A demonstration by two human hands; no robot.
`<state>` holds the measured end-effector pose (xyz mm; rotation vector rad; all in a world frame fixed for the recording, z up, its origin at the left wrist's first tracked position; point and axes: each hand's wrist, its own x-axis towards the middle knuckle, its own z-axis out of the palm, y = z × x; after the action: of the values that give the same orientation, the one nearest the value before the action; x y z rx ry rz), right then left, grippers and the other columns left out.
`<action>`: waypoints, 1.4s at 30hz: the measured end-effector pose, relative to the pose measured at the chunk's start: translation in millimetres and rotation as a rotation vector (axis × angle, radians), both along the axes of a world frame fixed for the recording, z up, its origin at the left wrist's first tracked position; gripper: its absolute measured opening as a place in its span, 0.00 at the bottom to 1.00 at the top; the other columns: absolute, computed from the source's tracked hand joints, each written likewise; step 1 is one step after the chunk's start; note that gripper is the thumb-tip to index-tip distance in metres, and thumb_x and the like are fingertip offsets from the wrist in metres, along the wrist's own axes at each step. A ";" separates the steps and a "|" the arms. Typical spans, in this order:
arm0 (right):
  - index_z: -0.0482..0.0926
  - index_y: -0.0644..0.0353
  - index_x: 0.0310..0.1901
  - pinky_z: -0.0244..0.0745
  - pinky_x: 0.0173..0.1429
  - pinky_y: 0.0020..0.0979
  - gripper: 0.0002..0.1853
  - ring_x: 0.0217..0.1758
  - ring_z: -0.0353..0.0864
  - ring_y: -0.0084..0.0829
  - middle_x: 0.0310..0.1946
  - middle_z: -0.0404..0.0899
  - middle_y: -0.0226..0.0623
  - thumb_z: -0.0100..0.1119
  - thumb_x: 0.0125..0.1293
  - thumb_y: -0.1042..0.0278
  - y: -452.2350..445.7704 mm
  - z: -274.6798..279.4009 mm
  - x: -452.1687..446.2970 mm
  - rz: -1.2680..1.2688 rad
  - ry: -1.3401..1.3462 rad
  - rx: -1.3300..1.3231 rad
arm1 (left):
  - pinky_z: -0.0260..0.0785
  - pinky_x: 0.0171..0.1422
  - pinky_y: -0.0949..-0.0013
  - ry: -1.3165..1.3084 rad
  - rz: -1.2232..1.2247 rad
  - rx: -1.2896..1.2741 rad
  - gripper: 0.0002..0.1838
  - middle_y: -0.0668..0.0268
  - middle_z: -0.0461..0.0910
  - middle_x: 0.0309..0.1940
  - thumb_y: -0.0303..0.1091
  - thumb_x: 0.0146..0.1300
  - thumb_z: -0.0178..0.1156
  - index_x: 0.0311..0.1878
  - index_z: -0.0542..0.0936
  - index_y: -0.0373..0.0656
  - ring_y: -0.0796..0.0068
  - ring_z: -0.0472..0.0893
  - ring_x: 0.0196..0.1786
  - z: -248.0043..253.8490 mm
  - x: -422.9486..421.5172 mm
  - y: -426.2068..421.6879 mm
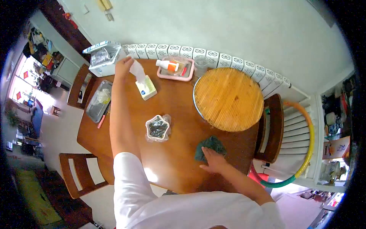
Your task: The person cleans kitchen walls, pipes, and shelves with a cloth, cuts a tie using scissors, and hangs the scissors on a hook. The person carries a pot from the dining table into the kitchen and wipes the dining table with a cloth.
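Note:
At the upper left, my left hand [124,65] is closed on a white tissue [138,71]. The tissue stretches from my fingers to the slot of a pale green and white tissue box [146,88] on the table. My right hand [214,160] lies flat on a crumpled dark green cloth [215,145] near the table's right side, thumb apart from the fingers. Between my arms sits a star-shaped white dish [157,128], lined with dark plastic and ringed by clear film.
A round wooden lid [230,100] covers a basin at right. A pink-rimmed tray [176,76] holds a white bottle [167,65]; a glass jar [201,65] stands beside it. At left are a grey tray [95,110], a red-handled tool [102,121] and a foam box [105,68]. Chairs [82,171] surround the table.

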<state>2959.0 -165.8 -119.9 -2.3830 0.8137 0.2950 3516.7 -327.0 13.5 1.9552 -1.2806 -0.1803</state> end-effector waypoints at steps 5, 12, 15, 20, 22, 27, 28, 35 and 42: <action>0.47 0.66 0.73 0.60 0.72 0.42 0.50 0.71 0.62 0.50 0.70 0.59 0.55 0.59 0.60 0.41 -17.7 15.5 6.4 -0.026 0.081 0.140 | 0.73 0.51 0.69 0.384 -0.163 -0.132 0.22 0.63 0.83 0.45 0.37 0.57 0.68 0.53 0.81 0.37 0.75 0.81 0.46 71.9 -59.8 31.3; 0.55 0.63 0.71 0.62 0.70 0.42 0.46 0.70 0.64 0.49 0.70 0.59 0.54 0.69 0.56 0.56 -25.4 84.6 -6.6 -0.103 -0.408 0.075 | 0.74 0.48 0.75 0.638 -0.505 0.057 0.19 0.69 0.83 0.41 0.22 0.48 0.73 0.45 0.83 0.41 0.80 0.80 0.44 117.8 -243.7 124.7; 0.55 0.60 0.72 0.55 0.75 0.43 0.52 0.72 0.60 0.50 0.67 0.62 0.52 0.76 0.48 0.59 -15.6 118.2 -28.5 -0.365 -0.786 0.059 | 0.73 0.49 0.75 0.686 -0.765 0.098 0.19 0.73 0.81 0.39 0.23 0.43 0.77 0.40 0.81 0.43 0.82 0.78 0.44 112.3 -329.2 155.9; 0.50 0.60 0.74 0.47 0.78 0.39 0.65 0.74 0.56 0.41 0.69 0.60 0.44 0.83 0.34 0.56 -6.1 165.2 -120.3 -0.353 -1.174 0.239 | 0.69 0.53 0.75 0.810 -1.031 0.238 0.21 0.73 0.80 0.40 0.24 0.45 0.76 0.43 0.79 0.43 0.82 0.77 0.46 91.4 -465.4 184.8; 0.65 0.59 0.67 0.63 0.69 0.36 0.52 0.62 0.72 0.37 0.59 0.74 0.42 0.82 0.38 0.57 11.6 168.1 -165.2 -0.380 -1.213 0.198 | 0.71 0.51 0.73 0.849 -1.016 0.225 0.23 0.69 0.82 0.38 0.24 0.46 0.74 0.48 0.80 0.42 0.79 0.79 0.45 103.3 -520.9 198.1; 0.83 0.62 0.32 0.69 0.33 0.25 0.11 0.27 0.76 0.17 0.22 0.80 0.31 0.73 0.56 0.64 85.7 184.1 -293.7 -0.634 -0.887 0.129 | 0.75 0.47 0.67 0.195 -1.040 0.266 0.28 0.59 0.84 0.41 0.25 0.50 0.70 0.58 0.78 0.46 0.67 0.84 0.41 98.2 -624.3 233.4; 0.83 0.62 0.32 0.69 0.32 0.25 0.10 0.27 0.76 0.18 0.23 0.79 0.33 0.72 0.56 0.65 102.0 188.3 -317.8 -0.701 -0.844 0.112 | 0.76 0.46 0.65 0.039 -1.094 0.199 0.29 0.56 0.85 0.42 0.25 0.52 0.68 0.60 0.77 0.47 0.62 0.85 0.40 91.9 -645.1 241.4; 0.84 0.62 0.36 0.73 0.35 0.28 0.08 0.31 0.83 0.30 0.29 0.83 0.37 0.68 0.53 0.74 198.0 201.2 -466.0 -0.832 -1.013 -0.211 | 0.72 0.56 0.68 0.642 -1.242 0.098 0.41 0.60 0.81 0.54 0.24 0.48 0.71 0.68 0.68 0.44 0.73 0.79 0.54 87.1 -797.3 302.1; 0.86 0.60 0.38 0.75 0.38 0.29 0.11 0.36 0.83 0.33 0.33 0.84 0.37 0.63 0.53 0.81 270.8 231.3 -561.0 -0.852 -1.101 -0.400 | 0.73 0.46 0.70 0.380 -1.498 0.128 0.17 0.61 0.83 0.38 0.19 0.51 0.64 0.45 0.83 0.42 0.70 0.83 0.41 91.1 -889.9 337.0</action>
<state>2398.0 105.0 111.4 -1.7987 1.2181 -1.4674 2626.8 10.0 104.6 0.5896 -2.1777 -1.2762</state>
